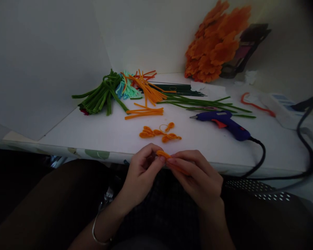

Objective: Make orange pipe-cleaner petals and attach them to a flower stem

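Note:
Just beyond the table's near edge, over my lap, my left hand [145, 166] pinches the looped end of an orange pipe cleaner [163, 153] between thumb and fingers. My right hand [198, 172] is closed on the same pipe cleaner, whose other part runs under the fingers. Past my hands lie several small bent orange pipe cleaner pieces [146, 132], grouped in little clusters. Straight orange pipe cleaners [144, 113] lie a bit farther back, with a looser bundle [150, 91] behind them.
A blue glue gun [224, 121] lies on the right, its black cord [262, 156] hanging over the edge. Green pipe cleaners [101, 95] are heaped at left, with dark green stems [177, 89] behind. Orange fuzzy flowers [214, 48] stand at the back right near a white box [284, 109].

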A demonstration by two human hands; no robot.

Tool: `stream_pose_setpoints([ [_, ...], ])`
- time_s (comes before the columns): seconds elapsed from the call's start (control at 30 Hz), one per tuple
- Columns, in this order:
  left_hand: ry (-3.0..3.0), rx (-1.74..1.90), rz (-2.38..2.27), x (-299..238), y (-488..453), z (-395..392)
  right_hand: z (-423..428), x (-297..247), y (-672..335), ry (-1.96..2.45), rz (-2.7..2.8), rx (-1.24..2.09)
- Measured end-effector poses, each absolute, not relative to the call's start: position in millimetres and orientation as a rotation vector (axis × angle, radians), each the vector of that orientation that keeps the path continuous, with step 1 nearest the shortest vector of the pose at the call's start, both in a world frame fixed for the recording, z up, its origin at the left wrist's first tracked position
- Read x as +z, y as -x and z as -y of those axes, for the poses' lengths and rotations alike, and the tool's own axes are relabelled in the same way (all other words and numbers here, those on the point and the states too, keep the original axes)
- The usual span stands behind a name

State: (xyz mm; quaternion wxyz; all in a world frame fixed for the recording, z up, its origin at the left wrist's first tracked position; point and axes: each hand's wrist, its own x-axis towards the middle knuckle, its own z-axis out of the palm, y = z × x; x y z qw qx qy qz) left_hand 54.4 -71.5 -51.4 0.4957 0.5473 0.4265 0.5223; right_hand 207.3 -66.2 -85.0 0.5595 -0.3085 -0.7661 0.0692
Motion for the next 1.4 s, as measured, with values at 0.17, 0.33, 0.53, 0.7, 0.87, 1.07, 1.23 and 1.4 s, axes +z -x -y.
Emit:
stream_pose_setpoints([
  [0.17,-1.429,1.225,-1.111,-50.1,-49.4,69.4,65.7,-83.2,-210.4,0.708,1.859,0.180],
  [0.33,-1.461,1.205,-1.133,-48.7,-47.1,68.6,64.7,-78.5,-211.0,0.684,1.890,0.165],
  [0.53,-1.533,1.166,-1.166,-50.7,-44.8,67.7,66.6,-81.9,-209.6,0.667,1.802,0.219],
  [0.7,-1.546,1.059,-1.130,-47.6,-39.2,66.3,64.2,-82.7,-209.3,0.539,1.768,0.195],
  [0.87,-1.599,1.011,-1.147,-44.0,-37.4,66.5,62.2,-79.1,-209.0,0.540,1.765,0.147],
  [1.07,-1.844,1.115,-1.200,-41.2,-37.6,69.6,69.1,-80.4,-206.1,0.747,1.597,0.450],
  [1.23,-1.995,1.072,-1.224,-41.2,-33.0,73.0,71.1,-77.1,-203.3,0.899,1.481,0.679],
  [1.4,-2.204,1.219,-1.113,-46.7,-34.1,73.2,72.1,-74.9,-196.5,0.893,1.393,0.810],
])
